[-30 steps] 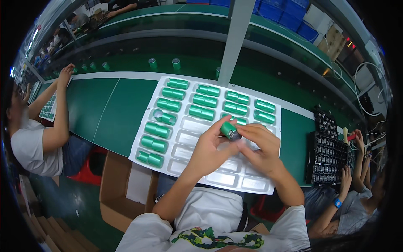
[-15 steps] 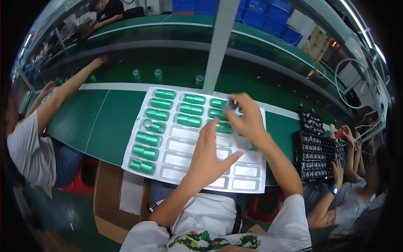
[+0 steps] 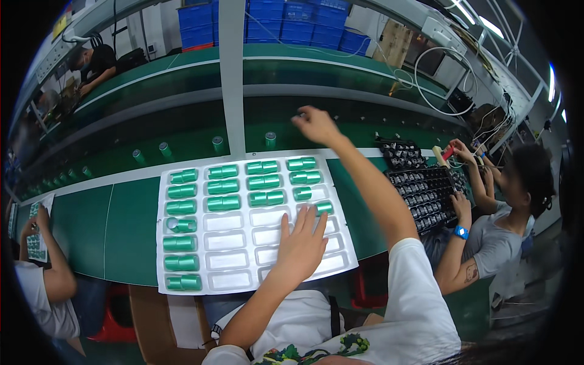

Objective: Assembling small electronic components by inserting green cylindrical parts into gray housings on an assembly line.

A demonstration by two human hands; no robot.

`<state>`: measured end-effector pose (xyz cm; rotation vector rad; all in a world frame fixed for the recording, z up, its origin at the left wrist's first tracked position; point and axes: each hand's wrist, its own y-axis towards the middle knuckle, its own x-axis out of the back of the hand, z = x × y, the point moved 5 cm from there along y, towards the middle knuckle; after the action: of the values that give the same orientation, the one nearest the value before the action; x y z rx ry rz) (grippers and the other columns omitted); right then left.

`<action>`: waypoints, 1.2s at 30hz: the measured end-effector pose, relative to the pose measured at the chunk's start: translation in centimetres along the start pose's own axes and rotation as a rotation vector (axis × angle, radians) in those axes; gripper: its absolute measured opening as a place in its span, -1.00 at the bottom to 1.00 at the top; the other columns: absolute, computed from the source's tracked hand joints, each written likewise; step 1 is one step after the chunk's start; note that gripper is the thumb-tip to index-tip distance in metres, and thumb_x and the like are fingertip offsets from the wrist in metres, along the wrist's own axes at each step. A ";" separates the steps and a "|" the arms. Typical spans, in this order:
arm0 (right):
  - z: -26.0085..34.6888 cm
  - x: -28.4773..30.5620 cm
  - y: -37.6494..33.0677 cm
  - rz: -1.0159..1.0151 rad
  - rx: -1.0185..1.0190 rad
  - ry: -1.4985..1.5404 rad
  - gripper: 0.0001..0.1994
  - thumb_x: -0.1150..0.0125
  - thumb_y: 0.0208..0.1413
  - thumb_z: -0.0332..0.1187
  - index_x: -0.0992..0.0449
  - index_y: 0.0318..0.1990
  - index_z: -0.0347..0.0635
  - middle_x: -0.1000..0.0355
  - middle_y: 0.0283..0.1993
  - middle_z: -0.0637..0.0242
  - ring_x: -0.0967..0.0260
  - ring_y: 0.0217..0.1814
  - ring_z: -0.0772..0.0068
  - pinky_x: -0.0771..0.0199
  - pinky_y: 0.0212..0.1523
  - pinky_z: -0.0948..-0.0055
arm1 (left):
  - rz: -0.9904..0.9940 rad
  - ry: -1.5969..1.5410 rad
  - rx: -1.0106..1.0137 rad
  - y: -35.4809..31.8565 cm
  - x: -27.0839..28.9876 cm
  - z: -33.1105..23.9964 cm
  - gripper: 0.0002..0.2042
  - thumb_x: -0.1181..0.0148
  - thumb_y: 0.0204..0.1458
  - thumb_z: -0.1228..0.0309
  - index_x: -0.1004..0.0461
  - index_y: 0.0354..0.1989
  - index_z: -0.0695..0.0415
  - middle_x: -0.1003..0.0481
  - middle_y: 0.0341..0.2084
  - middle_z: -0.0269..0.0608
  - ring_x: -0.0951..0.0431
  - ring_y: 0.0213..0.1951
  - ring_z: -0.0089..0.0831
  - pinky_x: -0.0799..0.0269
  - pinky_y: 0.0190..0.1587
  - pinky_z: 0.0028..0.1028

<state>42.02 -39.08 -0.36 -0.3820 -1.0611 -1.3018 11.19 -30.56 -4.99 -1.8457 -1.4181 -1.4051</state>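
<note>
A white molded tray (image 3: 228,281) lies on the green bench in front of me. Green shiny cylinders (image 3: 222,186) lie on their sides in its left column and its far rows. My left hand (image 3: 301,246) rests over the near right part of the tray, fingers spread, its fingertips by a green cylinder (image 3: 324,207) in the right column. Beyond the tray's far edge, my right hand (image 3: 317,126) is stretched over the dark green belt. Its fingers are curled together around a small dark-topped thing (image 3: 300,114), mostly hidden.
Several green cylinders (image 3: 163,149) stand upright along the belt. A grey post (image 3: 233,91) rises behind the tray. At right, a person handles black racks (image 3: 420,188). Another person works at left over a tray (image 3: 38,243). An open cardboard box (image 3: 149,322) sits below the bench.
My right hand has moved from over the tray out above the belt. My left hand has lowered toward the tray's right column, where cylinders now show. The whole view has shifted.
</note>
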 end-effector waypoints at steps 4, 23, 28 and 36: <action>-10.9 7.5 0.1 -0.218 -0.205 -0.616 -0.68 -0.24 0.07 -0.19 -0.55 -0.08 -0.19 -0.53 -0.05 -0.01 -0.51 0.04 -0.17 -0.55 0.01 -0.05 | -0.004 0.021 -0.060 -0.2 0.6 -0.4 -0.49 -0.12 0.20 0.26 -0.30 0.33 0.10 -0.09 0.40 0.15 -0.07 0.42 0.08 0.00 0.36 0.15; -14.5 5.6 -1.6 -0.244 -0.098 -0.075 -0.68 -0.34 0.01 -0.33 -0.58 -0.12 -0.35 -0.58 -0.14 -0.07 -0.56 0.00 0.00 -0.54 0.06 0.14 | -0.120 -0.135 -0.104 2.7 -0.3 -0.9 -0.55 -0.15 -0.12 0.71 -0.41 0.05 0.33 -0.33 0.03 0.15 -0.38 0.07 0.03 -0.46 0.01 -0.19; -7.0 1.7 -3.3 -0.164 -0.352 1.696 -0.80 -0.21 0.23 -0.53 -0.49 -0.05 -0.46 -0.52 -0.08 0.08 -0.53 0.00 0.25 -0.65 -0.06 0.49 | -0.386 -0.461 -0.025 2.2 3.2 -0.2 -0.68 -0.15 0.10 0.63 -0.43 0.05 0.28 -0.40 -0.11 -0.01 -0.48 -0.10 -0.12 -0.52 -0.07 -0.27; 5.9 -2.2 -14.4 0.463 -0.549 1.981 -0.60 0.04 0.41 -0.33 -0.27 0.27 -0.41 -0.40 0.00 0.09 -0.41 -0.07 0.31 -0.57 -0.09 0.45 | -0.304 -1.992 0.293 -0.9 5.6 5.8 -0.66 -0.07 0.28 0.51 -0.36 0.22 0.28 -0.46 -0.04 -0.15 -0.60 -0.05 -0.31 -0.53 0.08 -0.37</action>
<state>26.75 -37.44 -3.73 0.3219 1.0030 -0.8710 12.84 -23.01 -2.58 -2.6619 -2.3095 1.2682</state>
